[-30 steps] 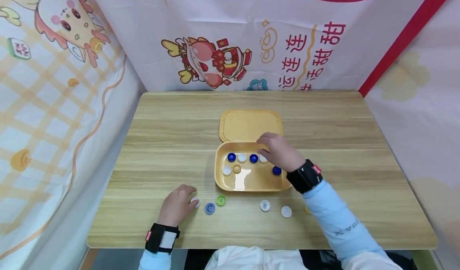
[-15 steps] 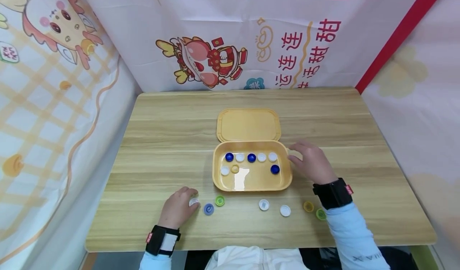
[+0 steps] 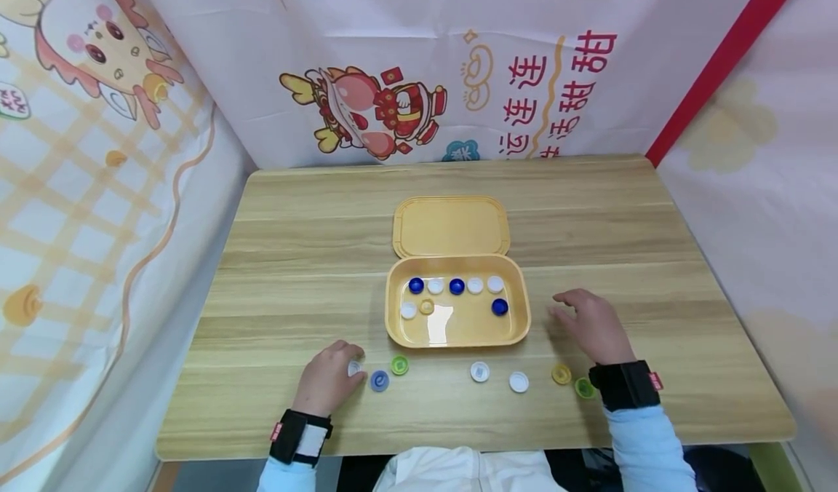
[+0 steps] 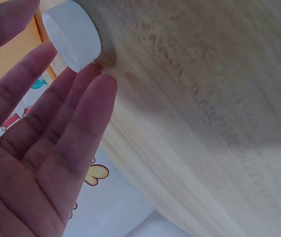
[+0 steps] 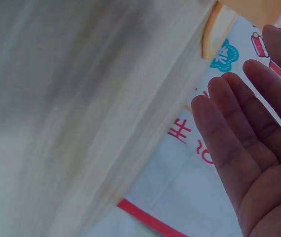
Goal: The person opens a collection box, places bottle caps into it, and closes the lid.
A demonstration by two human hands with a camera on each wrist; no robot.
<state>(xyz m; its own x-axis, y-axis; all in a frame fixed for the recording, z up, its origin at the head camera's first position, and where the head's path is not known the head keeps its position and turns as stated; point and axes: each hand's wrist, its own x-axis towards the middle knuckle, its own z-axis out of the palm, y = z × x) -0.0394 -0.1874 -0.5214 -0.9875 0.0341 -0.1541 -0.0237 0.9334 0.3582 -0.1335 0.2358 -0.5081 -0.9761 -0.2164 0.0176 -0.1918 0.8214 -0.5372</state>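
My left hand (image 3: 329, 379) rests low on the near left of the table, its thumb and fingers loosely spread around a white bottle cap (image 3: 354, 368). In the left wrist view that white cap (image 4: 72, 35) sits on the wood right at the fingertips, not pinched. My right hand (image 3: 594, 326) hovers over the table to the right of the yellow tray (image 3: 458, 339), fingers relaxed with nothing in them. Inside the tray lie several caps, among them a dark blue cap (image 3: 500, 307), a white cap (image 3: 495, 284) and a yellow cap (image 3: 427, 306).
Along the near side lie a light blue cap (image 3: 379, 381), a green cap (image 3: 398, 364), two white caps (image 3: 480, 372), a yellow cap (image 3: 561, 374) and another green cap (image 3: 585, 388) close to the right wrist. A yellow lid (image 3: 452, 226) lies behind the tray.
My right hand has left the tray and moved right and nearer, uncovering a white cap in the tray's back row. The left hand has stayed by its white cap.
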